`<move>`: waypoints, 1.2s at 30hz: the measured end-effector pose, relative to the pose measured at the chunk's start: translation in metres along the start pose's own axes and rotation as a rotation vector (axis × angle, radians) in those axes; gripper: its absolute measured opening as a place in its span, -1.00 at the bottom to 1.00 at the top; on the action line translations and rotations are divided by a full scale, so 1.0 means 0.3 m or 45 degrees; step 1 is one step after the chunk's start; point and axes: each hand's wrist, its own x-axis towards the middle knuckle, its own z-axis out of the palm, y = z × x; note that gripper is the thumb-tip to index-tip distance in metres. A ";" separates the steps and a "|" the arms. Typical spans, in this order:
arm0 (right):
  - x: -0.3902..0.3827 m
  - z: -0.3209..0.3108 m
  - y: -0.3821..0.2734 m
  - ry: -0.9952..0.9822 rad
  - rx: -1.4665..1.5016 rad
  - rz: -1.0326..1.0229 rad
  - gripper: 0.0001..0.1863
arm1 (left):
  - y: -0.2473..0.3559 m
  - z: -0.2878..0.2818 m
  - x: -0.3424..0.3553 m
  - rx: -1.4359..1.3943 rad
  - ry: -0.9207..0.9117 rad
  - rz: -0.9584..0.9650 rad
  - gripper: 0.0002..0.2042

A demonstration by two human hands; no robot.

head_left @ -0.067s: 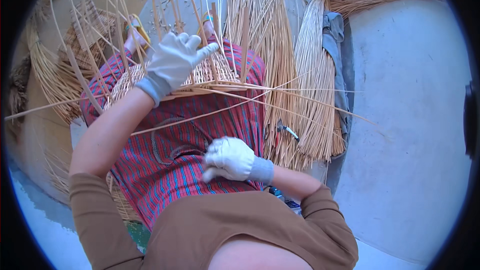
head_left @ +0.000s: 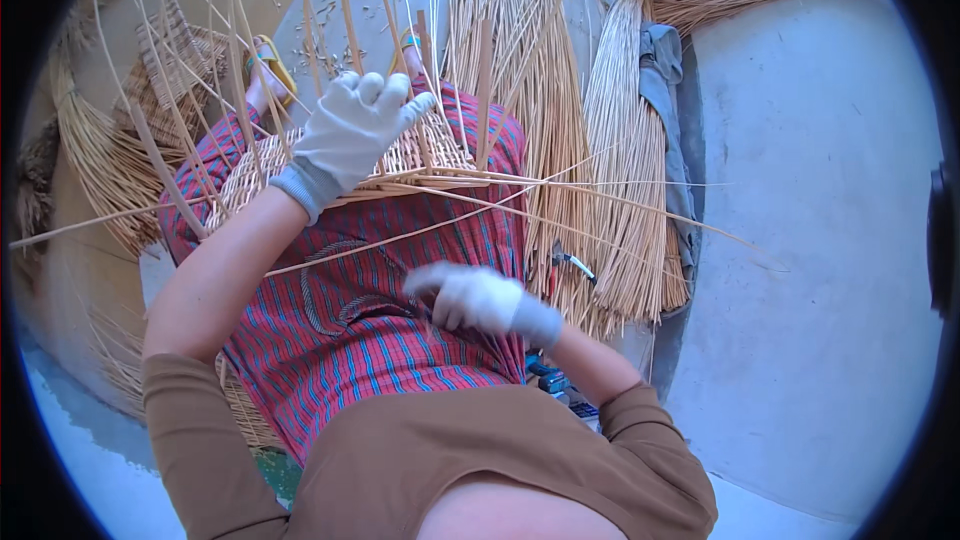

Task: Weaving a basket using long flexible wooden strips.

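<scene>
A half-woven wicker basket (head_left: 262, 162) of pale rods rests on my knees, with upright stakes rising from its edge. My left hand (head_left: 350, 135), in a white glove, lies over the weave, its fingers bent and spread among the stakes. Whether it bears on a stake is hard to see. Long loose rods (head_left: 640, 205) stick out to the right from the basket's near edge. Over my lap, nearer my body and apart from the basket, is my right hand (head_left: 475, 298), also gloved. Motion smears its fingers, and nothing held shows.
Large bundles of rods (head_left: 625, 160) lie to the right, with pruning shears (head_left: 570, 262) on them. A flat woven piece (head_left: 180, 65) and another rod bundle (head_left: 100, 155) are at the left. A dark cord (head_left: 320, 310) lies on the striped red cloth (head_left: 390, 355) over my lap.
My right hand has shifted a little to the right and its fingers have lifted, now blurred. My left hand stays at nearly the same place on the basket.
</scene>
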 end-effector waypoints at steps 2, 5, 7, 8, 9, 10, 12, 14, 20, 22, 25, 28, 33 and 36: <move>-0.024 -0.161 0.162 0.046 1.072 0.191 -0.69 | 0.005 -0.011 0.025 -0.018 0.111 0.046 -0.47; -0.029 -0.109 0.004 0.873 -0.149 -0.410 -0.67 | 0.012 0.017 -0.033 -0.152 -0.056 -0.072 -0.44; 0.038 -0.171 -0.056 0.952 -0.404 -0.571 -0.54 | 0.067 0.000 -0.026 -0.209 -0.137 -0.190 -0.24; 0.133 -0.215 -0.089 1.003 -0.462 -0.650 -0.45 | 0.107 -0.015 -0.025 -0.286 -0.185 -0.241 -0.17; 0.224 -0.266 -0.121 0.897 -0.475 -0.641 -0.39 | 0.145 -0.039 -0.026 -0.355 -0.233 -0.295 -0.09; 0.306 -0.323 -0.150 0.801 -0.498 -0.632 -0.32 | 0.189 -0.025 -0.026 -0.446 -0.261 -0.299 0.08; 0.464 -0.361 -0.203 0.569 -0.616 -0.605 -0.20 | 0.243 -0.008 -0.035 -0.339 -0.362 -0.307 0.11; 0.512 -0.270 -0.364 0.480 -0.623 -0.145 -0.15 | 0.253 0.054 -0.059 -0.258 -0.368 -0.382 0.12; 0.565 -0.230 -0.410 0.763 -1.126 -0.534 0.05 | 0.145 -0.046 0.037 -0.300 -0.497 -0.253 -0.20; 0.501 -0.279 -0.391 0.641 -0.970 -0.481 -0.02 | 0.117 -0.074 0.057 -0.328 -0.468 -0.233 -0.30; 0.298 -0.256 -0.343 0.410 -1.607 -0.230 -0.09 | 0.063 -0.059 0.083 -0.461 -0.296 -0.118 -0.46; 0.304 -0.360 -0.197 0.406 -1.827 -0.596 -0.40 | 0.081 -0.071 0.124 -0.384 -0.327 -0.146 -0.53; 0.295 -0.412 -0.137 0.364 -1.810 -0.767 -0.54 | 0.224 -0.103 0.212 -0.087 -0.534 -0.292 -0.46; 0.301 -0.385 -0.148 0.347 -1.801 -0.654 -0.58 | 0.205 -0.009 0.149 -0.055 -0.518 -0.213 -0.60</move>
